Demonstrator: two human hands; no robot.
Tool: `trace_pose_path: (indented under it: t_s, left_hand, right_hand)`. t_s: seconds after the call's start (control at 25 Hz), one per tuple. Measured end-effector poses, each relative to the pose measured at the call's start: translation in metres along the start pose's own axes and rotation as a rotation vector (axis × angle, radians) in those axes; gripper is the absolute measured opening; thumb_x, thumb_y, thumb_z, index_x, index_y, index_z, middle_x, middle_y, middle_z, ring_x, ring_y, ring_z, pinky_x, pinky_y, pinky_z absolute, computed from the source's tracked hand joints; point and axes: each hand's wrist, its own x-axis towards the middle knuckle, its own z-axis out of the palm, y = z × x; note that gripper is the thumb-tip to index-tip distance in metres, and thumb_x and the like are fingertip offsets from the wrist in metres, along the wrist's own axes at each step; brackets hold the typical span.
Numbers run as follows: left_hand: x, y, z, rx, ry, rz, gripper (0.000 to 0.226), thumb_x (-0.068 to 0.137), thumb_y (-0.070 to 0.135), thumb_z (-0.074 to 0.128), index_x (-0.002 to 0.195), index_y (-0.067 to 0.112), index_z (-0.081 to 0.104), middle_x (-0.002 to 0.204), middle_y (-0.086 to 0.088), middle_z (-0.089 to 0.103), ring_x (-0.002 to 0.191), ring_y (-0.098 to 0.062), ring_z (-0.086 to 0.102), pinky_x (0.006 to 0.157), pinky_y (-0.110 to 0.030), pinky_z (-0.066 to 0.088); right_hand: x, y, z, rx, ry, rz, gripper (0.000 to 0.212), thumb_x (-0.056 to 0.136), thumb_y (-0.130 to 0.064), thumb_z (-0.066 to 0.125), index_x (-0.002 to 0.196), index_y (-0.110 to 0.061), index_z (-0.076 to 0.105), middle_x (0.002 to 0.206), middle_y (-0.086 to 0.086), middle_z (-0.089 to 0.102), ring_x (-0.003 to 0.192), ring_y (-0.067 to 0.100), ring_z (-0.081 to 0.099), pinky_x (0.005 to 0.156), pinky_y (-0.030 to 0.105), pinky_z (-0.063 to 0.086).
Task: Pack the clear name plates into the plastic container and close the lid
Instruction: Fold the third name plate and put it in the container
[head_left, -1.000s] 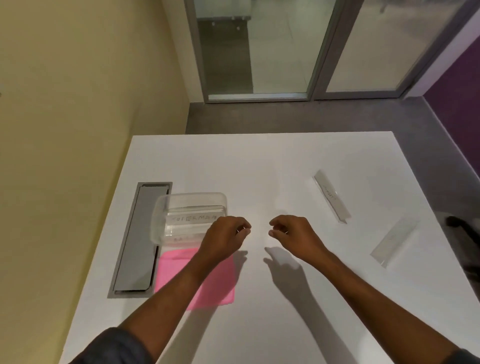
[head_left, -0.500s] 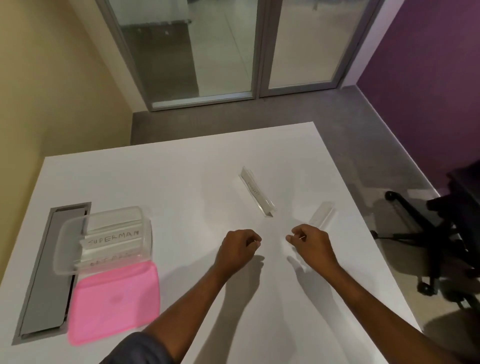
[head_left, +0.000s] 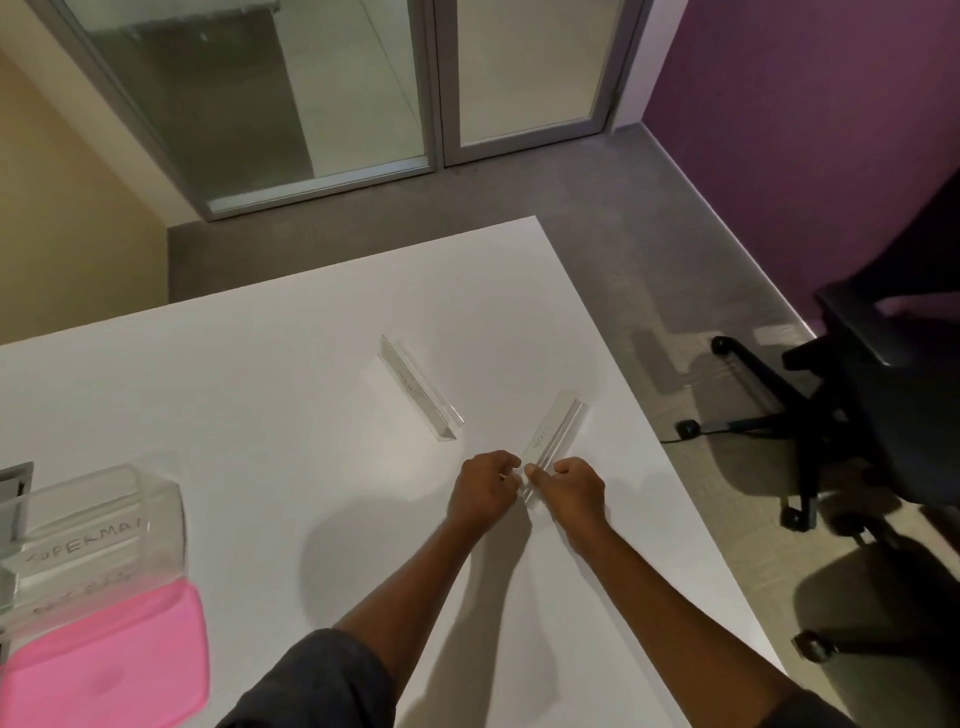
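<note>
Near the table's right edge (head_left: 649, 415), both hands (head_left: 527, 491) pinch a name plate (head_left: 550, 439).

Left hand (head_left: 483, 488) and right hand (head_left: 574, 488) curled — fingertips nearly meeting, forearms outstretched

Handwritten "SUPERMA…", last letter cut off, on name plate (head_left: 85, 540) inside plastic container (head_left: 156, 499), far left of left hand (head_left: 483, 491). Writing on second packed plate and both loose plates illegible.
</note>
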Motion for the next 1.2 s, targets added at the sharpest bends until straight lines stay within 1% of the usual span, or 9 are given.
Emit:
trace_pose_path:
  t_s: [0.28, 0.44, 0.52, 0.6, 0.72, 0.8, 0.88, 1.04, 1.2]
  left_hand:
    - [0.011, 0.006, 0.011, 0.006, 0.006, -0.017, 0.029, 0.092, 0.004, 0.06, 0.11, 0.013, 0.082, 0.106, -0.004, 0.082, 0.103, -0.018, 0.074, 0.092, -0.03, 0.057]
    - [0.012, 0.008, 0.012, -0.051, 0.023, -0.075, 0.026, 0.093, 0.004, 0.063, 0.111, 0.01, 0.081, 0.108, -0.002, 0.08, 0.1, -0.014, 0.072, 0.092, -0.027, 0.055]
    - [0.013, 0.01, 0.012, -0.074, 0.014, -0.087, 0.02, 0.091, 0.002, 0.061, 0.09, 0.014, 0.077, 0.088, -0.002, 0.072, 0.083, -0.013, 0.062, 0.081, -0.026, 0.049]
    - [0.014, 0.012, 0.01, -0.084, -0.023, -0.092, 0.027, 0.087, 0.001, 0.057, 0.066, 0.019, 0.057, 0.067, -0.002, 0.05, 0.066, -0.015, 0.044, 0.067, -0.029, 0.037]
    - [0.016, 0.014, 0.01, -0.138, -0.079, -0.127, 0.029, 0.086, 0.002, 0.059, 0.063, 0.017, 0.052, 0.065, -0.003, 0.048, 0.064, -0.016, 0.043, 0.066, -0.031, 0.039]
    - [0.017, 0.012, 0.013, -0.236, -0.101, -0.178, 0.022, 0.087, -0.001, 0.065, 0.072, 0.014, 0.061, 0.073, -0.007, 0.059, 0.069, -0.018, 0.055, 0.069, -0.04, 0.055]
    - [0.016, 0.009, 0.016, -0.368, -0.115, -0.232, 0.009, 0.087, -0.002, 0.069, 0.078, -0.002, 0.072, 0.075, -0.01, 0.066, 0.07, -0.02, 0.062, 0.077, -0.049, 0.064]
    - [0.008, 0.007, 0.016, -0.559, -0.159, -0.303, 0.011, 0.09, 0.002, 0.071, 0.091, 0.007, 0.082, 0.077, -0.007, 0.073, 0.073, -0.02, 0.069, 0.078, -0.04, 0.066]
    - [-0.009, 0.003, 0.009, -0.692, -0.175, -0.323, 0.015, 0.094, 0.001, 0.07, 0.098, 0.008, 0.082, 0.088, -0.01, 0.081, 0.076, -0.02, 0.073, 0.075, -0.034, 0.067]
  right_hand:
    - [0.01, -0.004, 0.001, 0.017, -0.015, 0.025, 0.049, 0.081, -0.043, 0.088, 0.114, -0.014, 0.065, 0.102, -0.003, 0.063, 0.094, 0.02, 0.064, 0.071, 0.027, 0.05]
    - [0.01, -0.001, -0.003, 0.059, -0.034, 0.055, 0.038, 0.08, -0.04, 0.087, 0.099, -0.02, 0.061, 0.094, -0.004, 0.065, 0.087, 0.019, 0.069, 0.073, 0.034, 0.061]
    - [0.01, 0.002, -0.005, 0.09, -0.049, 0.068, 0.033, 0.081, -0.036, 0.086, 0.09, -0.016, 0.061, 0.087, -0.003, 0.067, 0.079, 0.02, 0.069, 0.071, 0.036, 0.062]
    - [0.011, 0.006, -0.009, 0.137, -0.071, 0.073, 0.03, 0.08, -0.03, 0.085, 0.077, -0.016, 0.058, 0.078, -0.001, 0.067, 0.069, 0.019, 0.064, 0.066, 0.035, 0.057]
    - [0.011, 0.011, -0.019, 0.21, -0.14, 0.086, 0.018, 0.085, -0.02, 0.079, 0.089, -0.004, 0.07, 0.096, 0.008, 0.081, 0.076, 0.021, 0.076, 0.076, 0.037, 0.067]
    - [0.008, 0.011, -0.026, 0.218, -0.171, 0.064, 0.009, 0.089, -0.015, 0.075, 0.098, -0.014, 0.074, 0.109, 0.0, 0.08, 0.088, 0.021, 0.079, 0.074, 0.036, 0.069]
    - [0.004, 0.008, -0.031, 0.212, -0.178, 0.037, 0.021, 0.091, -0.012, 0.073, 0.11, -0.02, 0.072, 0.118, -0.003, 0.077, 0.098, 0.018, 0.077, 0.069, 0.028, 0.065]
    - [0.002, 0.004, -0.036, 0.173, -0.177, 0.015, 0.035, 0.094, -0.021, 0.077, 0.128, -0.016, 0.068, 0.122, 0.004, 0.075, 0.108, 0.025, 0.074, 0.09, 0.041, 0.066]
    - [-0.008, -0.007, -0.034, 0.145, -0.234, -0.046, 0.043, 0.089, -0.035, 0.085, 0.125, -0.019, 0.066, 0.123, 0.001, 0.075, 0.109, 0.024, 0.074, 0.081, 0.029, 0.065]
